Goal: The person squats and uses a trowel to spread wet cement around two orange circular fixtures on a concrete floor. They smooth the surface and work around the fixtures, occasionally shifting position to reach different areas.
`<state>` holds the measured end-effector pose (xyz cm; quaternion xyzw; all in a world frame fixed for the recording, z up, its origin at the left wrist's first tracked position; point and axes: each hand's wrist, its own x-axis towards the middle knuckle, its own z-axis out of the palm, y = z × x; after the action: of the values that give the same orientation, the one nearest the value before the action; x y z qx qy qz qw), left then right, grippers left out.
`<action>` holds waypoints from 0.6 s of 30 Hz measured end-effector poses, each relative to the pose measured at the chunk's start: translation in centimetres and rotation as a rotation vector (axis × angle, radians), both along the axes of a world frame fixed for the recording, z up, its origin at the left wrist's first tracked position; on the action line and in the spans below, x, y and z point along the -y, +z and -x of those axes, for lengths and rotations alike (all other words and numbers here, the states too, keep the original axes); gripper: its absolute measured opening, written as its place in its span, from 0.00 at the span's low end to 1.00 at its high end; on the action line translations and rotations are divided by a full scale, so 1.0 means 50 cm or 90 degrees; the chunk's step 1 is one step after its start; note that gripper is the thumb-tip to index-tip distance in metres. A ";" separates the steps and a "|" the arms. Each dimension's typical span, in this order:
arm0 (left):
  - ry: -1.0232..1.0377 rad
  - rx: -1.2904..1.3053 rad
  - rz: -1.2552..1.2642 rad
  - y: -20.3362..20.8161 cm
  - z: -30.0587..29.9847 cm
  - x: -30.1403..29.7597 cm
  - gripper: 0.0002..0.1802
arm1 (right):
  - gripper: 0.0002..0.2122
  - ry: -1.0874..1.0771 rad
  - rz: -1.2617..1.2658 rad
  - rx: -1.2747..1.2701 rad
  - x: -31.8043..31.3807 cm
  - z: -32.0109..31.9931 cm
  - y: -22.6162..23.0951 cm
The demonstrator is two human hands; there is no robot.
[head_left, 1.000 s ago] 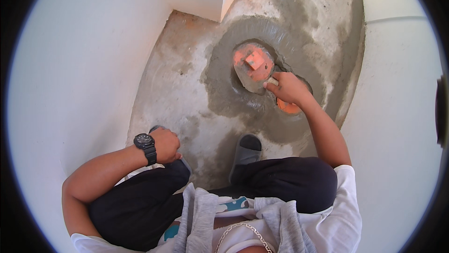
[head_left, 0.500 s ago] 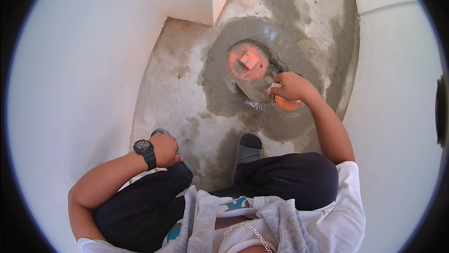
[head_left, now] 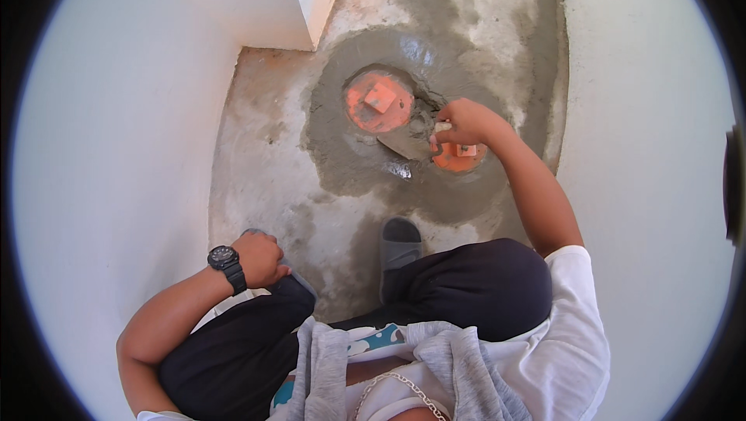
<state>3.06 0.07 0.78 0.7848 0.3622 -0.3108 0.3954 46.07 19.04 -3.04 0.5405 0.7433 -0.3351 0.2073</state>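
Note:
My right hand grips the handle of a trowel, its fingers wrapped around it. The trowel's grey, mortar-smeared blade lies against the wet mortar between two orange round caps. The larger cap has a raised square centre and sits in a recess in the mortar. Below my right hand, the smaller cap is partly covered by it. My left hand, with a black watch on the wrist, rests at my left knee, its fingers curled in; their undersides are hidden.
White walls stand close on the left and right, and a wall corner juts in at upper left. Bare rough concrete surrounds the mortar patch. My grey sandal is on the floor just below the mortar.
The whole view has shifted, so the floor and caps appear farther left. More of the smaller cap shows beneath my right hand, which still holds the trowel. My left hand stays by the knee.

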 end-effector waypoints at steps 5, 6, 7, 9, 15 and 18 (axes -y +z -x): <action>0.011 0.007 0.005 -0.007 0.003 -0.001 0.23 | 0.19 -0.016 -0.193 0.095 0.053 -0.097 0.045; 0.003 0.007 -0.002 -0.008 0.002 0.000 0.23 | 0.18 -0.010 -0.224 0.118 0.064 -0.113 0.047; -0.006 0.007 -0.008 -0.009 0.001 0.000 0.23 | 0.17 -0.006 -0.258 0.131 0.074 -0.126 0.047; -0.012 0.001 0.003 -0.011 -0.002 -0.002 0.23 | 0.16 -0.004 -0.292 0.160 0.085 -0.144 0.038; -0.027 -0.012 0.005 -0.007 -0.019 -0.017 0.24 | 0.11 0.001 -0.383 0.171 0.085 -0.136 -0.014; -0.024 -0.006 -0.003 -0.002 -0.024 -0.021 0.24 | 0.05 0.050 -0.441 0.165 0.077 -0.121 -0.033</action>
<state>4.24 1.09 0.67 0.7909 0.3497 -0.3214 0.3858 52.14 15.17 -4.70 0.5879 0.8003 0.0155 0.1171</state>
